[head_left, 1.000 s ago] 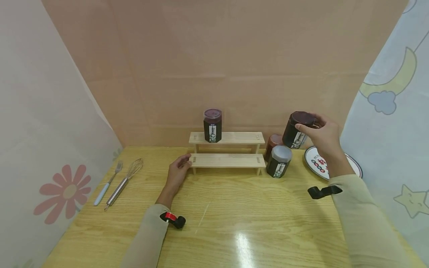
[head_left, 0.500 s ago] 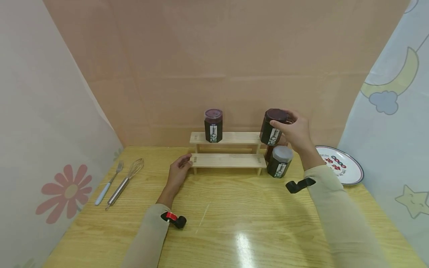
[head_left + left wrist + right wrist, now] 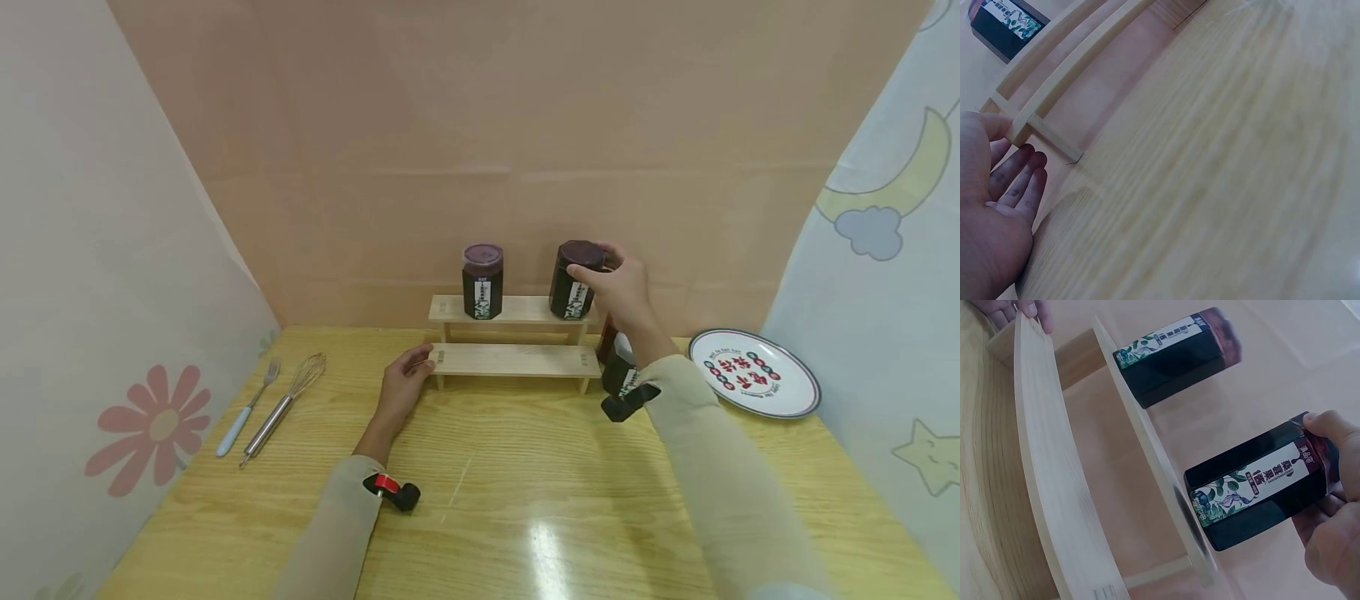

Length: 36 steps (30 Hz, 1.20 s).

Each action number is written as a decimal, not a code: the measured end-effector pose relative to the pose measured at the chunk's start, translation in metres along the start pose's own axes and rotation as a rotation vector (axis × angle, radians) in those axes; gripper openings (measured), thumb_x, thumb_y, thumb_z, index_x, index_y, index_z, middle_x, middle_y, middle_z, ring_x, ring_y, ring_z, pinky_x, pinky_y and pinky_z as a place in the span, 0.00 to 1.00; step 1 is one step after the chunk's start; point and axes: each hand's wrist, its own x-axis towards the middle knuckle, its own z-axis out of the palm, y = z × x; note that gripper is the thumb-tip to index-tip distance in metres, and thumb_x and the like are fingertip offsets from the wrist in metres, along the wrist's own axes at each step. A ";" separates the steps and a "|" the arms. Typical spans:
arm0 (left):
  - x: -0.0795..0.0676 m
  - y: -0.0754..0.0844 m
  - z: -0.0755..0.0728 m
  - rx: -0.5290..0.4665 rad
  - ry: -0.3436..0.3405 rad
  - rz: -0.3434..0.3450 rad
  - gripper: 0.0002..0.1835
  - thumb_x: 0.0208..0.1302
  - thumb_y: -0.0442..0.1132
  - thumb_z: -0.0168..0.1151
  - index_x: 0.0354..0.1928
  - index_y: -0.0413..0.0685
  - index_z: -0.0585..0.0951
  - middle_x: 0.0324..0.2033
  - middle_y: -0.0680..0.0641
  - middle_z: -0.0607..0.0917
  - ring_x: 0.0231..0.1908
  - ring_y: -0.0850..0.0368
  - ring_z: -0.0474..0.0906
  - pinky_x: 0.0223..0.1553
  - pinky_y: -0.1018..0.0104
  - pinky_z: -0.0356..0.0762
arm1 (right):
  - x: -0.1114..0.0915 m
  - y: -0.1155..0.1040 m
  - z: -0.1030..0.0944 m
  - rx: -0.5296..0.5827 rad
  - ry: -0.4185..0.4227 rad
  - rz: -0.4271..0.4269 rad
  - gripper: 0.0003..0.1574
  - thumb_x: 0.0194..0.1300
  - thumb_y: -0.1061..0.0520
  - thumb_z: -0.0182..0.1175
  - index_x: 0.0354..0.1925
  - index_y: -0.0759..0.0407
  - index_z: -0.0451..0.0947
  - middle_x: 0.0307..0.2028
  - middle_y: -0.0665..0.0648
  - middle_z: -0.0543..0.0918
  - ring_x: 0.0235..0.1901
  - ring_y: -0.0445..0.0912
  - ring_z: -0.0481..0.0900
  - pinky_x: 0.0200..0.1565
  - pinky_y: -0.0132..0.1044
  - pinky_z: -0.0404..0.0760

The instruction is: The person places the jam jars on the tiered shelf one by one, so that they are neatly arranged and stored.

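My right hand point(image 3: 622, 283) grips a dark hexagonal jar point(image 3: 1254, 487) near its dark purple lid. In the head view its base is right at the top board's right end, and in the right wrist view it is close over the board, a little tilted. A similar jar point(image 3: 482, 283) with a purple lid stands upright on that board, left of centre. My left hand point(image 3: 401, 387) pinches the left end of the two-step wooden shelf point(image 3: 517, 360), thumb on the lower board and fingers below, as the left wrist view point(image 3: 1013, 181) shows.
Right of the shelf a jar point(image 3: 619, 367) with a pale lid leans, partly behind my right sleeve, with a reddish jar point(image 3: 608, 336) behind it. A patterned oval plate point(image 3: 787, 400) lies at the right. A fork point(image 3: 251, 408) and whisk point(image 3: 281, 412) lie at the left.
My right hand has carried the dark jar leftward from above the jars at the right to the top board's right end. The left hand stays at the shelf's left end.
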 end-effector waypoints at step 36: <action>-0.002 0.000 0.003 0.013 0.014 0.037 0.21 0.75 0.38 0.62 0.66 0.44 0.79 0.67 0.40 0.80 0.66 0.46 0.76 0.55 0.79 0.78 | 0.000 -0.003 0.029 -0.138 -0.031 -0.040 0.46 0.62 0.43 0.74 0.73 0.53 0.70 0.64 0.61 0.79 0.62 0.52 0.77 0.55 0.39 0.82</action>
